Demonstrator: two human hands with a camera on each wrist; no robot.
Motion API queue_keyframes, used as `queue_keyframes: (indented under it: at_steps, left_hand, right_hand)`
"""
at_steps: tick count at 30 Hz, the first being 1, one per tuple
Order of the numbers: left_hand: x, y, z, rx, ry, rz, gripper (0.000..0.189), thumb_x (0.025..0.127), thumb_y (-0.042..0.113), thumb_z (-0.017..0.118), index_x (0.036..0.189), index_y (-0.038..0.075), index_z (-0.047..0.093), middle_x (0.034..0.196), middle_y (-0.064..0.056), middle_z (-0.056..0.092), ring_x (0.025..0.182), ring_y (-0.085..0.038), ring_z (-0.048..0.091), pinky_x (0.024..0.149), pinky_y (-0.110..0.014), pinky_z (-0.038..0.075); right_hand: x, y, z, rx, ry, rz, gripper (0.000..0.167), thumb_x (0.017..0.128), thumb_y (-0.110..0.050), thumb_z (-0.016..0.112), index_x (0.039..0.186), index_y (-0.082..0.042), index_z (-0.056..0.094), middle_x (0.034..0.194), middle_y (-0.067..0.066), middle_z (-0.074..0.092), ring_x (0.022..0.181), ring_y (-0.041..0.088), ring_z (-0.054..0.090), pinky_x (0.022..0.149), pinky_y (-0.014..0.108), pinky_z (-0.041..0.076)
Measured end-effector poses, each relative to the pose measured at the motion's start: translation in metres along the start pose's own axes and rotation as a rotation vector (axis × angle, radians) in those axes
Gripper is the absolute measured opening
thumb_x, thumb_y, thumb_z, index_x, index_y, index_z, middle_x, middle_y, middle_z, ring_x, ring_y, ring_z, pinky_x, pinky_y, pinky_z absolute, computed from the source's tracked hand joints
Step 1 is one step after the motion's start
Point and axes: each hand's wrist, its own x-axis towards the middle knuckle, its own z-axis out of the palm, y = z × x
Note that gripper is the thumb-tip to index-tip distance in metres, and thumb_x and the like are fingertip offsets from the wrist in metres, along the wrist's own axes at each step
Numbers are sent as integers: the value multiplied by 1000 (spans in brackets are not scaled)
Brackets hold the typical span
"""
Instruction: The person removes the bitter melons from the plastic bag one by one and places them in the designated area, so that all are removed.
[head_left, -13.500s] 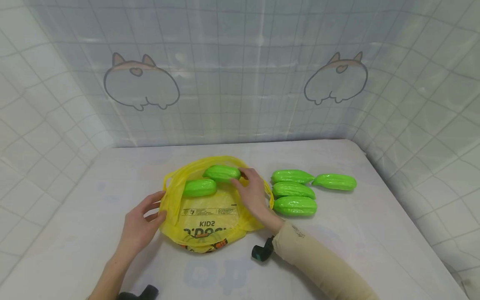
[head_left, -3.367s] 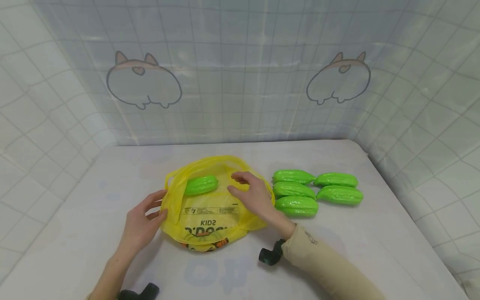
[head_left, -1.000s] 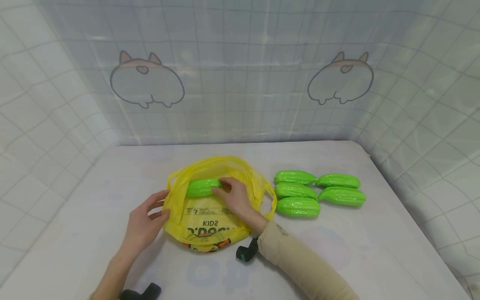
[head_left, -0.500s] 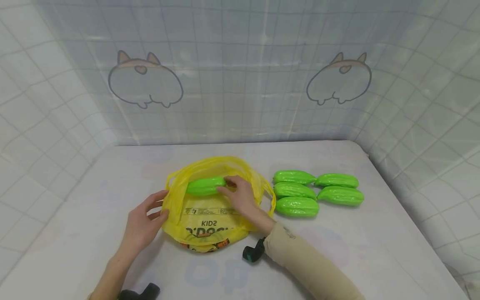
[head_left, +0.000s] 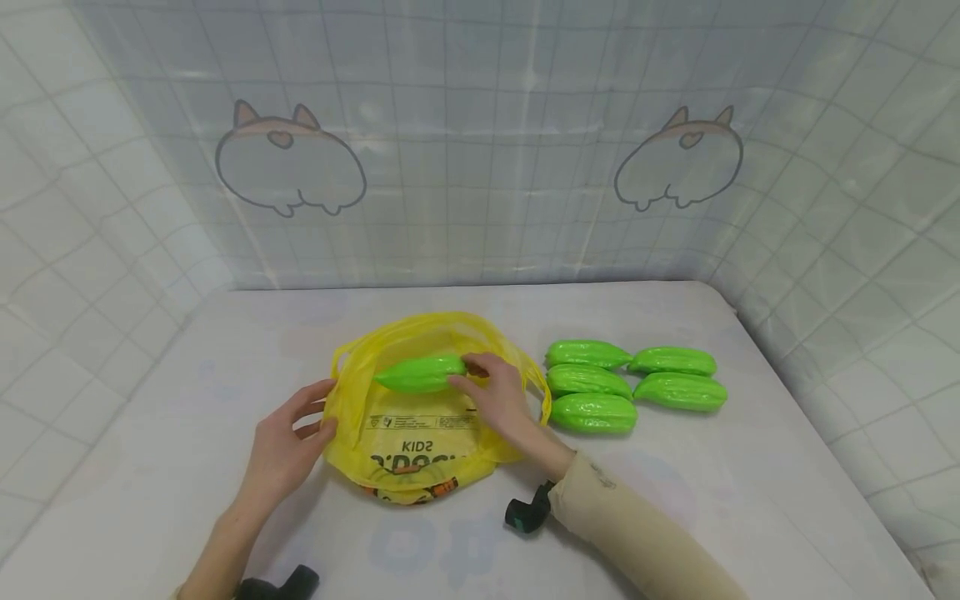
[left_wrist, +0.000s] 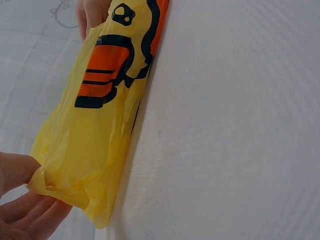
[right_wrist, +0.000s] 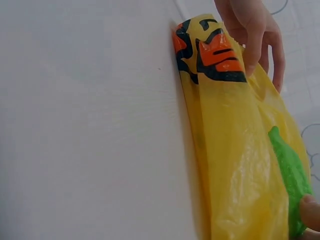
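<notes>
A yellow plastic bag (head_left: pixel 431 492) lies with its mouth spread, printed text and orange-black figures on it. My left hand (head_left: pixel 283 450) pinches the bag's left edge between thumb and fingers; the left wrist view shows the film bunched between the fingers (left_wrist: pixel 37 212). In the bag's mouth is a glossy green ridged cucumber-like vegetable (head_left: pixel 420 374), its pointed end to the left. My right hand (head_left: pixel 498 398) pinches its blunt right end with thumb and fingers. The right wrist view shows the vegetable (right_wrist: pixel 290 172) above the bag's near wall, thumb on its side.
Several similar green vegetables lie right of the bag: a column of three (head_left: pixel 590 381) beside it and two more (head_left: pixel 678 392) farther right. The white table (head_left: pixel 420 558) ends at a tiled-pattern curtain (head_left: pixel 480 208) behind, with similar walls at both sides.
One vegetable from the bag has joined those lying at the right. Over the last second my right hand has drawn another rightward within the bag's mouth. My left hand has kept its hold.
</notes>
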Motion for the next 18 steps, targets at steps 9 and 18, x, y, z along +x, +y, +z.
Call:
queue_keyframes:
  at_steps: [9, 18]
  left_hand:
    - [-1, -1, 0, 0, 8, 11, 51, 95, 5, 61, 145, 9, 50, 144, -16, 54, 121, -35, 58, 95, -45, 54]
    - [0, 0, 1, 5, 9, 8, 52, 95, 5, 61, 145, 10, 50, 144, -16, 54, 121, -36, 58, 95, -46, 54]
  right_hand:
    - [-9, -2, -11, -14, 9, -20, 42, 93, -31, 70, 126, -6, 66, 120, 10, 69, 110, 27, 64, 98, 43, 55]
    - [-14, 4, -18, -27, 6, -8, 42, 93, -33, 70, 127, -8, 66, 119, 7, 68, 110, 24, 63, 97, 42, 54]
